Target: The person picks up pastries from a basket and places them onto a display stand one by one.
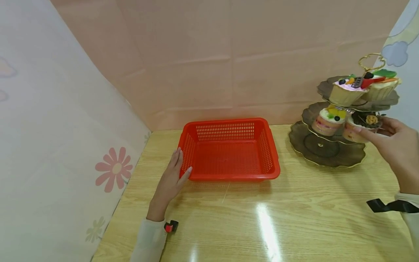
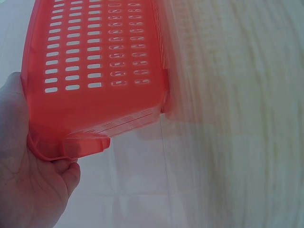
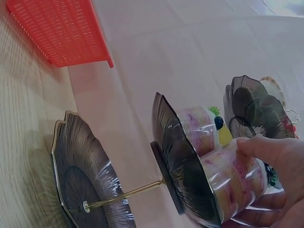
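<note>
My left hand (image 1: 170,180) holds the near left corner of a red plastic basket (image 1: 234,177), thumb along the front rim and fingers on the left side. Some of those fingers curl below the rim (image 2: 71,149) in the left wrist view. At the right, my right hand (image 1: 397,145) grips a clear-walled round cake (image 1: 353,134) topped with dark crumbs and a walnut-like piece. This cake is at the middle tier of a dark scalloped three-tier stand (image 1: 317,151), its base close against the plate (image 3: 178,147). Beside it sits a fruit-topped cake (image 1: 327,123).
Two cupcakes (image 1: 347,96) with fruit stand on the top tier, under a gold ring handle (image 1: 372,60). The wooden table (image 1: 226,222) meets a beige cloth backdrop (image 1: 183,65) behind the basket. A flower-patterned wall (image 1: 65,127) borders the left side.
</note>
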`<state>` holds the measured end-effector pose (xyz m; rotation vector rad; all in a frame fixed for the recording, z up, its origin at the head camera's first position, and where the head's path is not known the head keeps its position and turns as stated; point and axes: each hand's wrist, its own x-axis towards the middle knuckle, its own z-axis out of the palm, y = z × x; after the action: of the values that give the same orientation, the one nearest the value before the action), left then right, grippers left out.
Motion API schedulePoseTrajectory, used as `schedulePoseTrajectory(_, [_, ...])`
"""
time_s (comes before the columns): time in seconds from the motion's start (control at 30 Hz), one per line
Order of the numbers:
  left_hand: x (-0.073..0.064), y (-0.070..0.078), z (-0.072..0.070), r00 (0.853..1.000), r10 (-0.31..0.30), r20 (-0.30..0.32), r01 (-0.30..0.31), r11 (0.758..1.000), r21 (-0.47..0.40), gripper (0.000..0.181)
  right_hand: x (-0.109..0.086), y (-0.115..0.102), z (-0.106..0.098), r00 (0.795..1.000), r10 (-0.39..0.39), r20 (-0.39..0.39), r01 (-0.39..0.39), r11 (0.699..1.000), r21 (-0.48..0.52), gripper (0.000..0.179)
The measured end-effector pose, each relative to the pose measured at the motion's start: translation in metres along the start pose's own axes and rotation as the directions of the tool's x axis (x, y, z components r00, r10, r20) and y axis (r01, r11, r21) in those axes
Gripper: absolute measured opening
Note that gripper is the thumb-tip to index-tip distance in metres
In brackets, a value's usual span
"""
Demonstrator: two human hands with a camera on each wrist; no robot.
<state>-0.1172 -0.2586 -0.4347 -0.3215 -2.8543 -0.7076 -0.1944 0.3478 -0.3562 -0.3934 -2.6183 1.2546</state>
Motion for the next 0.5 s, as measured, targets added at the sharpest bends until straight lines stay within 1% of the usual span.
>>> schedulePoseTrajectory(0.23, [0.0, 0.002, -0.001, 1.0, -0.005, 0.006, 0.005, 1.0, 0.001, 0.076, 0.011, 0.004, 0.002, 0.997, -0.059, -0.042, 0.059, 0.998, 0.009, 0.082])
schedulePoseTrajectory(0.5, [-0.001, 0.003, -0.002, 1.0, -0.001, 0.005, 0.001, 1.0, 0.007, 0.078, 0.018, 0.006, 0.006, 0.996, -0.064, -0.054, 0.064, 0.998, -0.01, 0.077])
